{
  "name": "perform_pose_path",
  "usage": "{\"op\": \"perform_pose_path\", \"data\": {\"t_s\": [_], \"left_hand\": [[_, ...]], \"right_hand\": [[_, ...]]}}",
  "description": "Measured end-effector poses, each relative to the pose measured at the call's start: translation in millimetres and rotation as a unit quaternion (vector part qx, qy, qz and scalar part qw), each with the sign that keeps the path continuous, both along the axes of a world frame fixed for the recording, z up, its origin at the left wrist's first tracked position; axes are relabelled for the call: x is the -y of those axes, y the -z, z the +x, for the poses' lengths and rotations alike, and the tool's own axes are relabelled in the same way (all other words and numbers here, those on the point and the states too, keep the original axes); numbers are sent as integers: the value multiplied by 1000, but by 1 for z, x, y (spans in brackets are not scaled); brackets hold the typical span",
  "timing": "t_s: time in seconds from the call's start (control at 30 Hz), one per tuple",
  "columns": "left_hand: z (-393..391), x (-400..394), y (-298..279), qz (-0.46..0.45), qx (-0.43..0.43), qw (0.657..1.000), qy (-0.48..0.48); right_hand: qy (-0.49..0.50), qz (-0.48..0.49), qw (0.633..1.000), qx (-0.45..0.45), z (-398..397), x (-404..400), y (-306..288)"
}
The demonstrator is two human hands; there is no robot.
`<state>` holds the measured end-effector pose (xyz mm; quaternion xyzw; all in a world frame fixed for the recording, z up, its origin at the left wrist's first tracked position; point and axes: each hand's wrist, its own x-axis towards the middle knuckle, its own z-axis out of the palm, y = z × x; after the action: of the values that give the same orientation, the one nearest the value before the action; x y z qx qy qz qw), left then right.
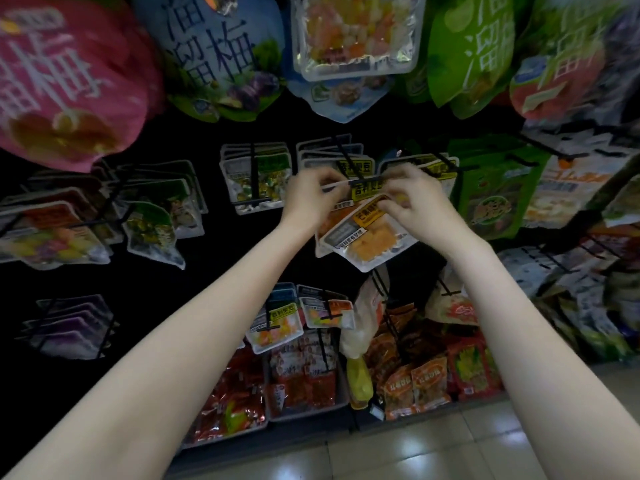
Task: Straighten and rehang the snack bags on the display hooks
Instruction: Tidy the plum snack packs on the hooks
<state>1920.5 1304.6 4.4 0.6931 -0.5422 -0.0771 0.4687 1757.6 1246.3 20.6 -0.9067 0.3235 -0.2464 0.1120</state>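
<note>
both hands (pixel 363 195) pinch orange snack bag (pixel 367 233) top edge — at hook (pixel 346 157).

Left hand (pixel 313 195), right hand (pixel 414 199), both pinching

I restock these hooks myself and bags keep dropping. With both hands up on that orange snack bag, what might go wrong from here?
1. The orange snack bag hangs tilted, pinched only at its top edge by the left hand and right hand; it may slip and fall toward the red packets below.
2. The hook is dark and blurred, so the hang hole may miss it.
</note>
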Motion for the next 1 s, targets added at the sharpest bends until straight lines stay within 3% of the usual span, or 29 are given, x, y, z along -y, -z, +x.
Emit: {"op": "perform_pose_path", "data": {"t_s": [0.2, 0.47, 0.63, 0.87, 1.0], "left_hand": [[2, 15, 7, 31, -57, 994, -87], [38, -89, 66, 112, -127, 982, 79], [75, -154, 100, 137, -163, 977, 27], [122, -233, 180, 223, -264, 936, -72], [140, -250, 211, 279, -287, 911, -102]], "right_hand": [[-20, 27, 999, 12, 8, -6, 16], [-46, 157, 984, 70, 41, -26, 59], [-146, 244, 958, 37, 94, -67, 98], [-264, 248, 930, -67, 157, -137, 178], [-252, 320, 902, -141, 173, -157, 221]]}}
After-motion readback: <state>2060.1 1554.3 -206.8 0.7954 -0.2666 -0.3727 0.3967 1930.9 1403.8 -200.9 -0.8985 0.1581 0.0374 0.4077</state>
